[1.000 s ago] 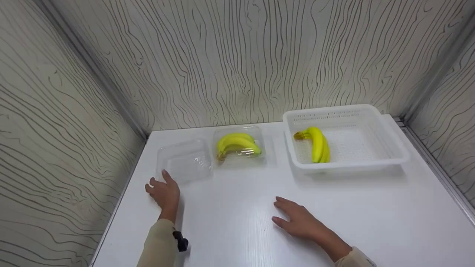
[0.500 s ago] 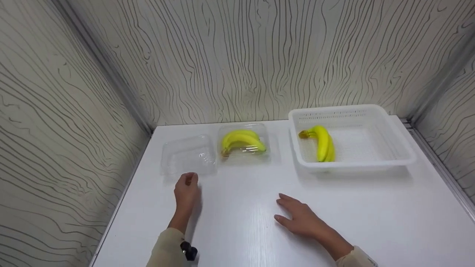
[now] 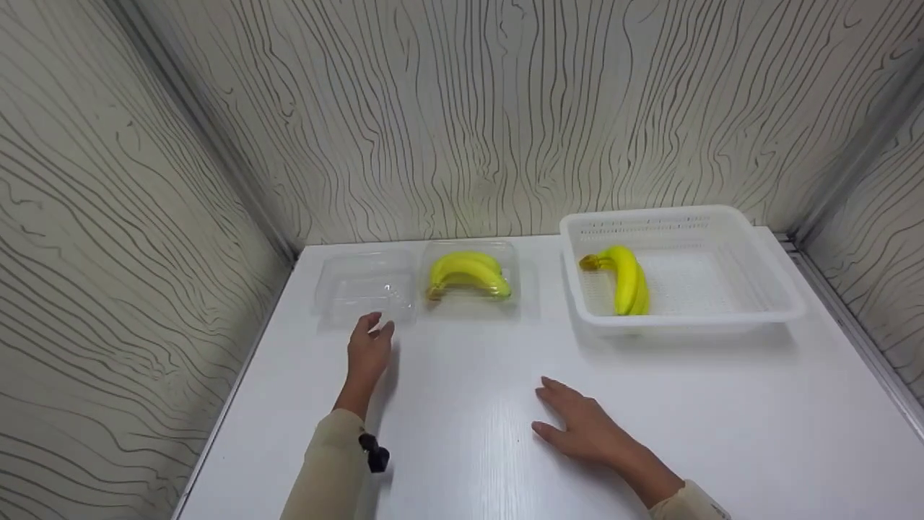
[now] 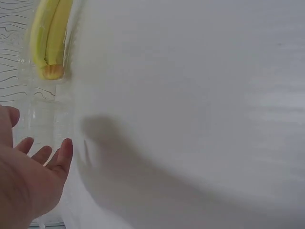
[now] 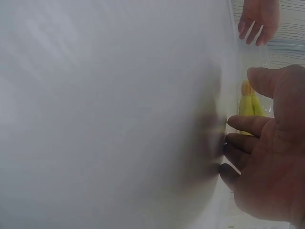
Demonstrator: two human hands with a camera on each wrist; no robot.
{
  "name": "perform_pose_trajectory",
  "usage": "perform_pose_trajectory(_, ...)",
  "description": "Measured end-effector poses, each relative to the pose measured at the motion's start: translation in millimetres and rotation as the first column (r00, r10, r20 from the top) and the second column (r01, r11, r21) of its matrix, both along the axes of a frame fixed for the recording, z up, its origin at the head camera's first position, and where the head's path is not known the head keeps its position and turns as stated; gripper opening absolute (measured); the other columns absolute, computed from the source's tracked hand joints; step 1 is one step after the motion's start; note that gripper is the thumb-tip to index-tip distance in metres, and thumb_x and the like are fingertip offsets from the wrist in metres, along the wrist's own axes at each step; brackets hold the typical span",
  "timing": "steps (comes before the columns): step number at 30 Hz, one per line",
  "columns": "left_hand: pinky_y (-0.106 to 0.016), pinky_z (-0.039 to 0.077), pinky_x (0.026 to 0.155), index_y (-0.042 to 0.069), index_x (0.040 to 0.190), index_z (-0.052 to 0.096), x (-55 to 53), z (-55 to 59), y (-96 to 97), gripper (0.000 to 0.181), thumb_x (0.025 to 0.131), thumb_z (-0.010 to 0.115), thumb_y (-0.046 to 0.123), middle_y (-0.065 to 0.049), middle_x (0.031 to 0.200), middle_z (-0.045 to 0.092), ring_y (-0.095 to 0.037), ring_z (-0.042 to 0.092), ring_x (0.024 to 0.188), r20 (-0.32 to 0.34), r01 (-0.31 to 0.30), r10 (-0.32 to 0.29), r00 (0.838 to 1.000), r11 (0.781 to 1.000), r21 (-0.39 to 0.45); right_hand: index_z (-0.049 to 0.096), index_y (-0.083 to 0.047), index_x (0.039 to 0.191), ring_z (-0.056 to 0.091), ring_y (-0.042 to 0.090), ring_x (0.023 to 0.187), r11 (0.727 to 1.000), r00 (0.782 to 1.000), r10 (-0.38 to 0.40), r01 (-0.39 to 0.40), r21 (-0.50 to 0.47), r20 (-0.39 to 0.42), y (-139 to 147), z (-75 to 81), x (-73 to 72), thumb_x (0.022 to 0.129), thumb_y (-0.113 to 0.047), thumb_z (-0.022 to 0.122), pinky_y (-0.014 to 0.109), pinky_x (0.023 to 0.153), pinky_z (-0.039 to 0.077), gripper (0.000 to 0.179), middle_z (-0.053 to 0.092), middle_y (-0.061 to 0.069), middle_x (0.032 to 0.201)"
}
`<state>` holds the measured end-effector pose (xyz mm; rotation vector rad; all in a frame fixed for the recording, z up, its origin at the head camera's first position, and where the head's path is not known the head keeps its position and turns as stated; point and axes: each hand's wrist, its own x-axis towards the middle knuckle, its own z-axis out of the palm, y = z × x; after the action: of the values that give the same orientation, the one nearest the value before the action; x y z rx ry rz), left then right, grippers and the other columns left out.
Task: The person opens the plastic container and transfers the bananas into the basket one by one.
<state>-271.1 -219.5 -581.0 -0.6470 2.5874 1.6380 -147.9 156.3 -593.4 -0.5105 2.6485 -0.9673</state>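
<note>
In the head view my left hand (image 3: 369, 355) is at the front edge of a clear plastic clamshell container (image 3: 364, 285), its fingers loosely bent and gripping nothing. Whether the fingertips touch the rim I cannot tell. To the right stands a second clear container (image 3: 433, 309) with a bunch of bananas (image 3: 469, 273) under its plastic. The left wrist view shows the same bananas (image 4: 51, 40) beyond my fingers. My right hand (image 3: 588, 430) rests on the table with fingers spread and relaxed, well in front of the containers, and holds nothing.
A white perforated plastic basket (image 3: 689, 318) stands at the back right, with another bunch of bananas (image 3: 628, 282) on its left side. Wood-grain panels (image 3: 462, 123) close off the back and sides of the white table (image 3: 462, 404).
My left hand has moved from the left corner of the bare clear container to its front right. That container has shifted back and turned straighter. The right hand has stayed in place.
</note>
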Motion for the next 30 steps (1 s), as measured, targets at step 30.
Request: perform_pose_trajectory(30, -0.051, 0.043, 0.125, 0.011, 0.173, 0.007, -18.8, -1.9, 77.0, 0.092, 0.105, 0.06, 0.043, -0.017, 0.18, 0.02, -0.039, 0.035, 0.161, 0.071, 0.152, -0.174, 0.982, 0.959, 0.241, 0.011, -0.014, 0.173, 0.026, 0.039, 0.165, 0.845, 0.909, -0.308, 0.397, -0.358, 0.281, -23.8, 18.0, -101.1, 0.107, -0.058, 0.056, 0.058, 0.131, 0.03, 0.092, 0.019, 0.018, 0.179)
